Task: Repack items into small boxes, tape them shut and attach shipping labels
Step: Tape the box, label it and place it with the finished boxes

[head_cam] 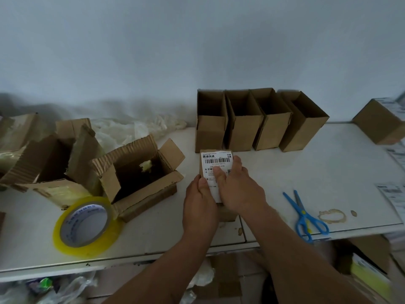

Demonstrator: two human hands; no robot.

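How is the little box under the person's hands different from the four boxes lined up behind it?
The small box is shut and carries a white shipping label; the four boxes in the row stand open and unlabelled. It lies flat and low under both hands; the row stands taller, untouched. All are plain brown cardboard on the white table.

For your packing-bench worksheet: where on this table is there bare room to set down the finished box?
Bare tabletop lies between the row of open boxes, the scissors and the right hand. Another patch lies in front of the tape roll. The left, around the torn cartons, is crowded.
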